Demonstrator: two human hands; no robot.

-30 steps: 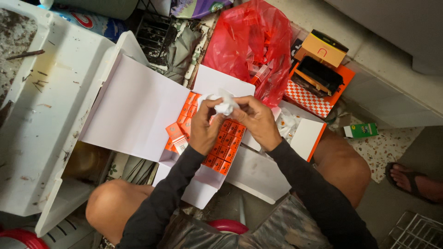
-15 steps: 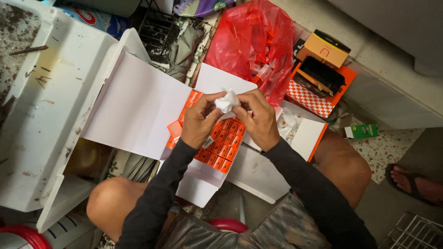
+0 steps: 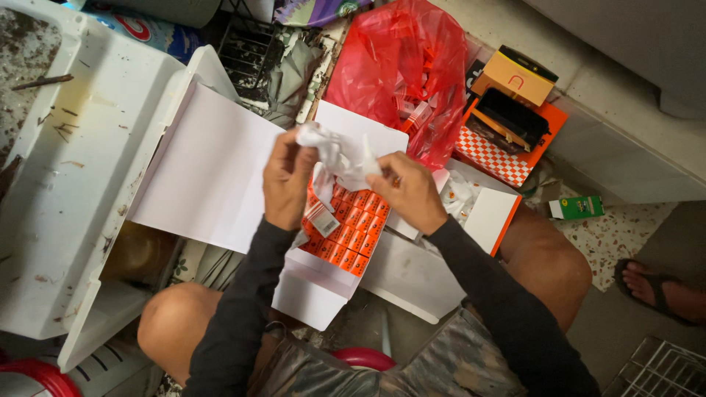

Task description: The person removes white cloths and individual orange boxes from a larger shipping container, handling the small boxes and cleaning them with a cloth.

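Observation:
My left hand (image 3: 288, 179) and my right hand (image 3: 409, 191) both grip a crumpled sheet of white paper (image 3: 337, 152), pulled apart between them above an open white carton (image 3: 312, 290). The carton holds rows of several small orange boxes (image 3: 351, 229). One small orange-and-white box (image 3: 322, 217) sits loose near my left wrist. A large white flap (image 3: 209, 169) of the carton spreads to the left. Both arms wear dark long sleeves.
A red plastic bag (image 3: 401, 70) with small packets lies behind the carton. Orange and black boxes (image 3: 511, 110) are stacked at right, a small green box (image 3: 577, 208) beyond. A dirty white surface (image 3: 70, 169) lies at left. Another person's sandalled foot (image 3: 658, 287) is at far right.
The tight paper ball held between both hands has been pulled open into a wider crumpled sheet; my hands have moved apart and slightly up.

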